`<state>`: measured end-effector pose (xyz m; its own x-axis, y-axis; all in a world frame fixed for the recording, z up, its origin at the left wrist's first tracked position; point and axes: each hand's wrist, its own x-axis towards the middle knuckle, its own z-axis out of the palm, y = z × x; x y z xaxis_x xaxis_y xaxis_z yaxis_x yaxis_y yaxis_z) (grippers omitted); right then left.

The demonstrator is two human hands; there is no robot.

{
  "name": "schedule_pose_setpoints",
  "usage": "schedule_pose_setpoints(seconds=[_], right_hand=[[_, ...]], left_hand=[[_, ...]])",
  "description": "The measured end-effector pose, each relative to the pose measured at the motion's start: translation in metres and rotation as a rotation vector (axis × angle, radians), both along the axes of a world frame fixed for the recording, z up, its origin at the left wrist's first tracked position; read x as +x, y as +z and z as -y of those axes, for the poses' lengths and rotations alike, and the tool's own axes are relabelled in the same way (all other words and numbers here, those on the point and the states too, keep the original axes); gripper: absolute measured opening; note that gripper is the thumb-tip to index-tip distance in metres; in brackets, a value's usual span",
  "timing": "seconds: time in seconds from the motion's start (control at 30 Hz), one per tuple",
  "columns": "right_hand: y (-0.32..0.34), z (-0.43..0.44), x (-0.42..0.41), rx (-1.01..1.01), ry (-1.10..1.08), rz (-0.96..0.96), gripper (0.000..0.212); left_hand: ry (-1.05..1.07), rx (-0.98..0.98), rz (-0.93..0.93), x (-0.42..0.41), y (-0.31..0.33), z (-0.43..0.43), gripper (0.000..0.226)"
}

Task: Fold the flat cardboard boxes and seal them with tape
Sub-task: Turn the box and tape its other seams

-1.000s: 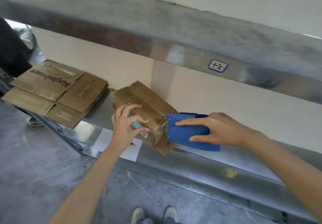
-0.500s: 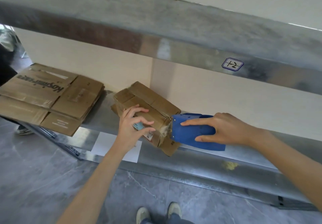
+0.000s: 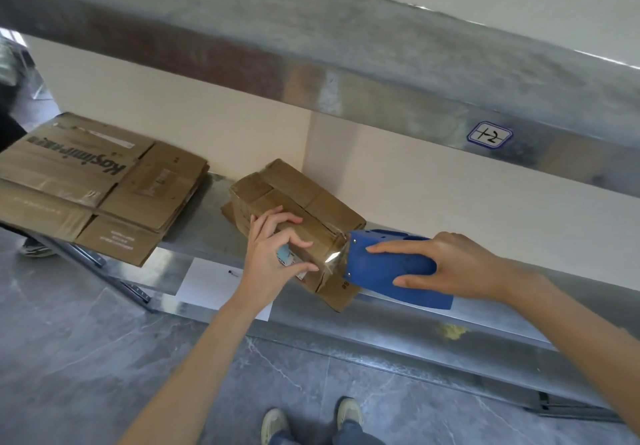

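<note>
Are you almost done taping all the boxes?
Not yet. One box is folded up on the shelf. The left hand holds it while the right hand presses the blue tape dispenser against its end, clear tape just showing. The pile of flat boxes to the left is not folded yet.

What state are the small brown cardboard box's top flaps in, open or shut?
Shut: the flaps of the small brown cardboard box lie flat, meeting along a centre seam.
</note>
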<state>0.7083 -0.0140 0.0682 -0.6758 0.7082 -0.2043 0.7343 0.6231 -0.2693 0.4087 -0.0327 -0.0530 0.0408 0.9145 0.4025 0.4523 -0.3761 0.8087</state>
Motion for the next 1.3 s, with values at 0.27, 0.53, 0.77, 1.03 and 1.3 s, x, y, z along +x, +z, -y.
schedule_pose_setpoints(seconds=[0.27,0.53,0.77,1.03,1.3], right_hand=[[0.001,-0.011,0.001,-0.023,0.050,-0.024,0.057],[0.008,-0.022,-0.008,0.022,0.173,0.023,0.057],[0.009,-0.032,-0.004,-0.087,0.206,0.008,0.052],[0.010,-0.044,0.000,-0.144,0.350,-0.060,0.049],[0.012,-0.048,-0.017,-0.121,0.475,-0.072,0.051]], left_hand=[[-0.009,-0.028,-0.082,-0.006,0.006,0.006,0.022],[0.211,0.047,-0.279,0.028,0.001,0.040,0.054],[0.471,0.024,-0.172,0.078,0.001,0.038,0.054],[0.324,-0.001,0.008,0.062,-0.003,0.052,0.062],[0.361,0.018,-0.028,0.052,-0.004,0.066,0.060]])
